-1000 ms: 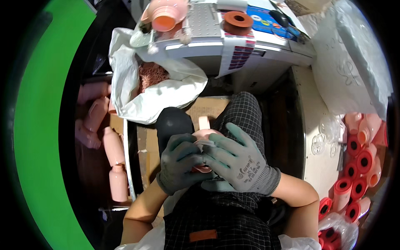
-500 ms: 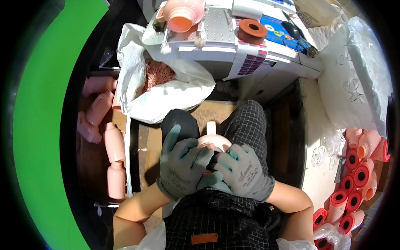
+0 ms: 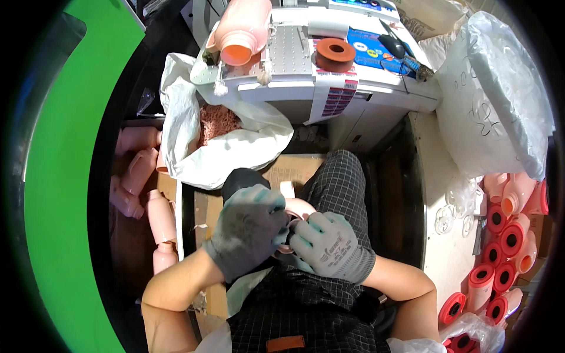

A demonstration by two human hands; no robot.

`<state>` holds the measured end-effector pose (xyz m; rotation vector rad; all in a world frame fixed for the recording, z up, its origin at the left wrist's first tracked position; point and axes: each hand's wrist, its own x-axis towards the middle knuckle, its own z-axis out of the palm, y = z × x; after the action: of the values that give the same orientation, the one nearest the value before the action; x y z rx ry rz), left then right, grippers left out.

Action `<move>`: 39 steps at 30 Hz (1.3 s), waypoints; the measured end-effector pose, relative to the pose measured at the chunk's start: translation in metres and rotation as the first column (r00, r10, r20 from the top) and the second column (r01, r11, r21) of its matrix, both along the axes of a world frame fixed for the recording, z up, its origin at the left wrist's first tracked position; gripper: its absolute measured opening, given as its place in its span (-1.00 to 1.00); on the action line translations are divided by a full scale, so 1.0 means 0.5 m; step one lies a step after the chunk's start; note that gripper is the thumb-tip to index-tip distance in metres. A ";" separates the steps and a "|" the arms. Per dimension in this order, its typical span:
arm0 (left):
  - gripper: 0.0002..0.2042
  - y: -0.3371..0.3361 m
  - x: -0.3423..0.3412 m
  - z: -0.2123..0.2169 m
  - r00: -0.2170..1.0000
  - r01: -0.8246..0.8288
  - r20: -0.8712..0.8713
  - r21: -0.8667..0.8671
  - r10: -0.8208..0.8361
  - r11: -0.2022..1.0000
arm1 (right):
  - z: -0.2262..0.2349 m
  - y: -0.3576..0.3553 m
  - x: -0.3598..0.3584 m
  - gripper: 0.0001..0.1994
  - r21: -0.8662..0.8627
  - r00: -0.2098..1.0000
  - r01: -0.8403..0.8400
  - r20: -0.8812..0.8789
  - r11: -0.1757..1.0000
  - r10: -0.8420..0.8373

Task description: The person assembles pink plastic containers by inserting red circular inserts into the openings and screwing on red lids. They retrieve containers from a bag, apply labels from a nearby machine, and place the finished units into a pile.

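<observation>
A pink plastic bottle (image 3: 301,207) sits between my thighs, its pale handle-like tab (image 3: 286,189) pointing away from me. My two grey-gloved hands meet over its near end, where a dark opening partly shows. My left hand (image 3: 248,226) is closed, with the fingers curled in at the left side of the opening; what they pinch is hidden. My right hand (image 3: 331,244) is closed too, its bent fingers gripping the rim from the right. The hands cover most of the bottle.
Ahead, a white machine table (image 3: 282,79) carries another pink bottle (image 3: 242,35) and an orange tape roll (image 3: 335,55). A white sack (image 3: 235,156) holds pink scraps. Pink bottles (image 3: 160,217) lie at left. At right are red-rimmed pink pieces (image 3: 511,238) and a plastic bag (image 3: 488,100).
My left hand has rolled inward and its raised, spread fingers have curled over the opening. My right hand stays at the rim, and the whole view has shifted slightly.
</observation>
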<state>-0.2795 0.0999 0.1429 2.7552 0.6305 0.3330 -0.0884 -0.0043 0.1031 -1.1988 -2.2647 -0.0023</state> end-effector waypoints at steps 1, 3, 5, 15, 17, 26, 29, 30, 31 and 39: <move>-0.72 0.000 0.002 -0.001 0.998 -0.023 -0.057 -0.028 0.022 0.999 | -0.002 0.000 0.002 -0.79 -0.008 1.000 -0.004 -0.002 1.000 0.004; -0.73 -0.006 0.005 -0.004 0.983 -0.073 -0.171 -0.079 0.058 0.994 | -0.005 -0.004 0.006 -0.79 -0.024 1.000 -0.012 -0.006 1.000 0.012; -0.75 -0.008 0.003 -0.018 0.991 -0.082 -0.108 0.001 0.082 0.997 | -0.007 -0.008 0.008 -0.79 -0.005 1.000 -0.006 -0.010 1.000 0.006; -0.74 -0.028 0.045 0.002 0.985 -0.101 0.132 -0.090 0.112 0.991 | -0.021 -0.038 0.016 -0.73 0.026 0.983 0.110 -0.148 0.994 -0.105; -0.57 -0.028 0.045 -0.002 0.925 0.082 0.368 -0.444 0.098 0.892 | -0.032 -0.075 0.052 -0.66 0.120 0.962 0.162 -0.240 0.980 -0.129; -0.52 -0.118 0.144 -0.096 0.917 0.256 0.363 -0.227 -0.162 0.940 | -0.067 -0.346 0.175 -0.17 -0.905 0.208 -0.174 -0.418 0.388 -0.884; -0.84 0.063 0.205 -0.084 0.851 0.248 0.412 0.229 -0.324 0.941 | -0.087 -0.362 0.190 -0.16 -0.757 -0.066 -0.453 -0.497 0.470 -0.865; -0.83 0.104 0.269 -0.002 0.942 0.096 0.336 -0.240 -0.010 0.966 | -0.092 -0.373 0.184 -0.16 -0.747 -0.081 -0.283 -0.607 0.602 -0.791; -0.79 0.177 0.308 -0.058 0.828 -0.066 0.558 0.020 0.043 0.998 | -0.086 -0.365 0.176 -0.16 -0.693 -0.044 -0.141 -0.709 0.707 -0.703; -0.69 0.421 0.486 -0.210 0.876 -0.304 0.464 0.314 0.134 0.899 | -0.045 -0.340 0.156 -0.05 -0.579 0.790 0.317 -0.277 0.751 -0.547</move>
<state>-0.0365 0.3102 0.0377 2.8009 0.8325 1.2033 -0.0102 -0.1744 0.0805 -1.7889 -1.5725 0.6573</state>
